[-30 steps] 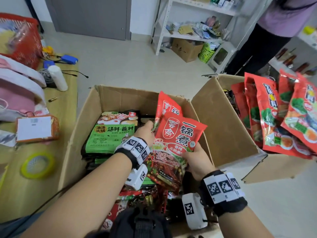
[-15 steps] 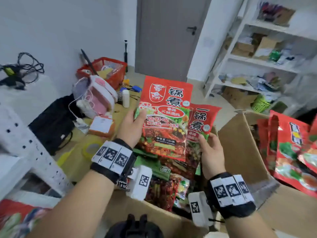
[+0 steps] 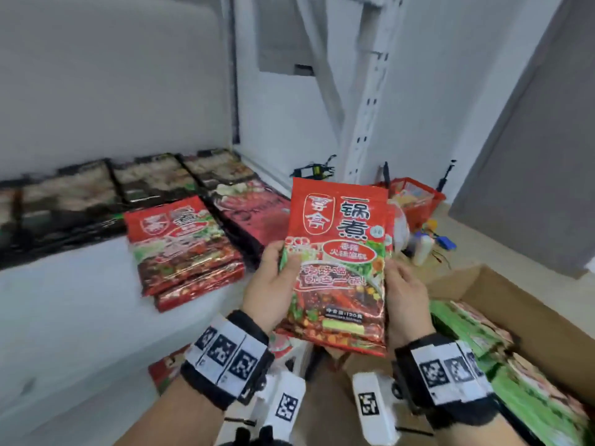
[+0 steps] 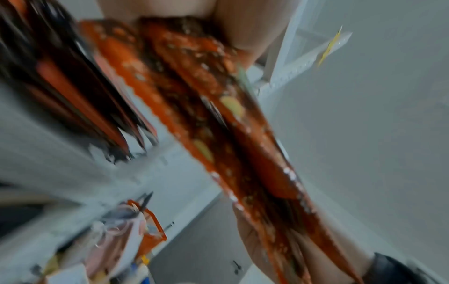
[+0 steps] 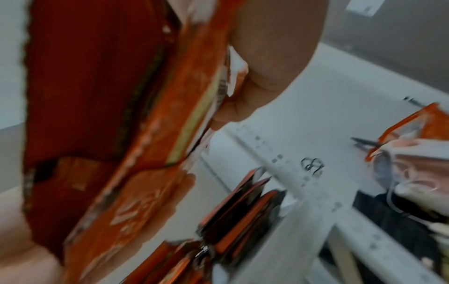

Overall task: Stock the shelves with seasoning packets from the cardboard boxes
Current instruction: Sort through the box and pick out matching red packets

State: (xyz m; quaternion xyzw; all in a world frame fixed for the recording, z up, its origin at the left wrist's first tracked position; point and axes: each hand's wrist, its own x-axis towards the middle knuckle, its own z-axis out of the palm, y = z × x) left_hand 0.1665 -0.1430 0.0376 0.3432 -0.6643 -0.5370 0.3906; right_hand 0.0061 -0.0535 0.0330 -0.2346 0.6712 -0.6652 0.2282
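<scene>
Both hands hold a small stack of red seasoning packets (image 3: pixel 339 265) upright in front of the white shelf (image 3: pixel 80 304). My left hand (image 3: pixel 273 281) grips the stack's left edge, thumb on the front. My right hand (image 3: pixel 404 291) grips its right edge. The wrist views show the same red packets (image 4: pixel 218 119) (image 5: pixel 116 115) edge-on and blurred between the fingers. A pile of matching red packets (image 3: pixel 183 246) lies flat on the shelf to the left of the held stack. The open cardboard box (image 3: pixel 502 294) with green packets (image 3: pixel 528 391) sits at the lower right.
Dark packets (image 3: pixel 106 188) line the back of the shelf, and a dark red pile (image 3: pixel 254 214) lies beside the red one. A white perforated shelf upright (image 3: pixel 363 123) rises behind. A red basket (image 3: pixel 415 194) and a white bottle (image 3: pixel 421 249) sit on the floor near a grey door (image 3: pixel 531 156).
The view has swung left from the box to the shelf. Both hands carried the red packets up out of the box and brought them together into one stack before the shelf.
</scene>
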